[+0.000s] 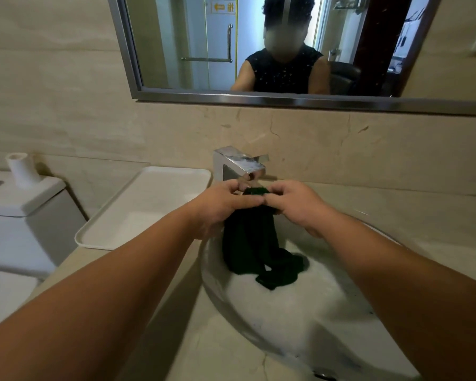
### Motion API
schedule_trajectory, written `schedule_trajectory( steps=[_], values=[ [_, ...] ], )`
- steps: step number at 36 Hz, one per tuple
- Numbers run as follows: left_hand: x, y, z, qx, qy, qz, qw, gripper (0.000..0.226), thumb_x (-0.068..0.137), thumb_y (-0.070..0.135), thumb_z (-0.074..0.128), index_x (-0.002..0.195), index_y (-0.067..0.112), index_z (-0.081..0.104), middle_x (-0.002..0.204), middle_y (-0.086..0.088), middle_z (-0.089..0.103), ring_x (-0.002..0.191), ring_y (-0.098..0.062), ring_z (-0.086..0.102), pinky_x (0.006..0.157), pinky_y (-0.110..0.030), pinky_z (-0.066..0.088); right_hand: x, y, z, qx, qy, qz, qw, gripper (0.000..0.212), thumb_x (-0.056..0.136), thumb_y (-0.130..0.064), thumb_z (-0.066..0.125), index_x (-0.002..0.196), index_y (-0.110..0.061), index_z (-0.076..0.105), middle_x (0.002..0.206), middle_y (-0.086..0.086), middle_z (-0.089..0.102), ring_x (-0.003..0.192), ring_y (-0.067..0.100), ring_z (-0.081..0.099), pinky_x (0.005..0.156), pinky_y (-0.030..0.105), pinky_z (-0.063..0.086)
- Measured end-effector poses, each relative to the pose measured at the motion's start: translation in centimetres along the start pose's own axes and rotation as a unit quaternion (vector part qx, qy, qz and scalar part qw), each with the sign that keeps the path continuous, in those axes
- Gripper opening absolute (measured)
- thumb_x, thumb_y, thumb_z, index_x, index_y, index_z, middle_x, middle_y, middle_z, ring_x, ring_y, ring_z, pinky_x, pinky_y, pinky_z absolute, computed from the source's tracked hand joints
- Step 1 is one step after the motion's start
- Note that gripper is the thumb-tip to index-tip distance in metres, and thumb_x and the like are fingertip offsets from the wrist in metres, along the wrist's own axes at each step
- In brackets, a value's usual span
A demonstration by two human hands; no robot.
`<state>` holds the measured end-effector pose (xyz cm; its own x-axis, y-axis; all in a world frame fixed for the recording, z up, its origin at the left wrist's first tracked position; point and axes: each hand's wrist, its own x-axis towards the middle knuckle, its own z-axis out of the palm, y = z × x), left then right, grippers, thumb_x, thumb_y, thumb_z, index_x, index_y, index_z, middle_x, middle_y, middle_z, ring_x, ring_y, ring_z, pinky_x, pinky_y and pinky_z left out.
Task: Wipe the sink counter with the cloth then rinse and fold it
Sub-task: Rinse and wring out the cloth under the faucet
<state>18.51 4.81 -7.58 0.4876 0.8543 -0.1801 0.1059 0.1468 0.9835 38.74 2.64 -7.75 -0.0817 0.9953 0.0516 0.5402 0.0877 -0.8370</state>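
A dark green cloth hangs down into the white round sink basin, its lower end lying crumpled on the basin floor. My left hand and my right hand pinch its top edge side by side, just under the spout of the chrome faucet. The beige stone counter surrounds the basin. Whether water runs from the spout I cannot tell.
A white rectangular tray lies on the counter left of the basin. Further left stands a white toilet tank with a paper roll on its lid. A framed mirror hangs on the wall above.
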Motion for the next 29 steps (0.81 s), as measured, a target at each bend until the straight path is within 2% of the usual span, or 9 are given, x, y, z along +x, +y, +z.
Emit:
schedule_trajectory(
  steps=[2,4,7,11,14,16,22,26,29],
  values=[
    [0.1,-0.3,0.0,0.057,-0.020,-0.028,0.998,0.055,0.078,0.009,0.087,0.128,0.008,0.065,0.120,-0.019,0.075,0.112,-0.037,0.074,0.101,-0.053,0.057,-0.2,-0.2,-0.6,0.029,0.026,0.001,0.999,0.011,0.094,-0.024,0.069,0.088,-0.019,0.077,0.090,0.008,0.078,0.092,0.024,0.073,0.093,0.052,0.059],
    [0.0,-0.6,0.5,0.146,-0.024,-0.035,0.988,0.041,0.085,0.009,0.081,0.123,0.011,0.068,0.115,-0.014,0.078,0.108,-0.033,0.075,0.098,-0.049,0.060,-0.3,-0.3,-1.4,0.064,0.038,-0.002,0.997,0.015,0.100,-0.018,0.064,0.091,-0.019,0.076,0.091,0.005,0.078,0.089,0.021,0.073,0.084,0.041,0.059],
    [0.0,-1.2,1.1,0.240,-0.015,-0.041,0.970,0.021,0.094,0.018,0.071,0.115,0.019,0.074,0.107,-0.007,0.080,0.102,-0.026,0.076,0.089,-0.041,0.062,-0.8,-0.8,-2.7,0.110,0.048,-0.008,0.993,0.017,0.103,-0.017,0.060,0.095,-0.018,0.075,0.087,0.004,0.074,0.079,0.013,0.069,0.072,0.033,0.055],
    [0.0,-1.6,1.5,0.321,-0.005,-0.042,0.946,0.032,0.087,0.017,0.072,0.119,0.023,0.073,0.110,-0.008,0.077,0.104,-0.029,0.074,0.096,-0.047,0.061,-1.2,-1.0,-4.3,0.150,0.077,0.002,0.986,0.019,0.105,-0.015,0.057,0.094,-0.016,0.073,0.077,0.000,0.070,0.064,0.005,0.066,0.056,0.021,0.052],
    [-0.2,-1.7,1.4,0.355,-0.007,-0.058,0.933,0.042,0.084,0.019,0.070,0.126,0.021,0.070,0.113,-0.005,0.075,0.108,-0.025,0.070,0.103,-0.047,0.055,-1.2,-1.1,-5.4,0.171,0.113,-0.007,0.979,0.020,0.104,-0.015,0.057,0.092,-0.017,0.073,0.080,0.001,0.072,0.069,0.012,0.067,0.055,0.023,0.051],
    [-0.2,-1.7,1.4,0.351,0.002,-0.070,0.934,0.041,0.090,0.016,0.065,0.130,0.020,0.068,0.113,-0.008,0.074,0.105,-0.027,0.071,0.101,-0.049,0.058,-1.1,-1.3,-6.2,0.181,0.136,-0.010,0.974,0.021,0.103,-0.014,0.056,0.090,-0.016,0.072,0.082,0.003,0.073,0.071,0.014,0.067,0.055,0.024,0.052],
    [0.3,-0.7,1.7,0.183,0.104,-0.067,0.975,0.023,0.104,0.015,0.047,0.120,0.010,0.063,0.108,-0.022,0.070,0.088,-0.036,0.075,0.076,-0.050,0.067,-1.2,-1.7,-8.0,0.207,0.226,-0.017,0.952,0.021,0.103,-0.018,0.058,0.089,-0.015,0.073,0.087,0.007,0.073,0.071,0.015,0.068,0.052,0.024,0.052],
    [0.6,0.8,2.3,0.024,0.151,-0.063,0.986,0.025,0.109,0.012,0.039,0.118,0.001,0.060,0.082,-0.016,0.066,0.056,-0.022,0.064,0.052,-0.035,0.060,-1.2,-1.3,-7.3,0.130,0.221,-0.006,0.967,0.022,0.101,-0.023,0.058,0.089,-0.015,0.074,0.086,0.007,0.073,0.074,0.020,0.069,0.059,0.032,0.056],
    [0.8,1.3,2.8,-0.103,0.143,-0.076,0.981,0.031,0.112,0.016,0.035,0.124,0.000,0.059,0.093,-0.018,0.069,0.057,-0.020,0.067,0.058,-0.036,0.065,-1.4,-1.5,-5.4,0.081,0.181,0.005,0.980,0.021,0.099,-0.023,0.060,0.091,-0.012,0.076,0.083,0.008,0.073,0.074,0.022,0.068,0.059,0.034,0.055]
  ],
)
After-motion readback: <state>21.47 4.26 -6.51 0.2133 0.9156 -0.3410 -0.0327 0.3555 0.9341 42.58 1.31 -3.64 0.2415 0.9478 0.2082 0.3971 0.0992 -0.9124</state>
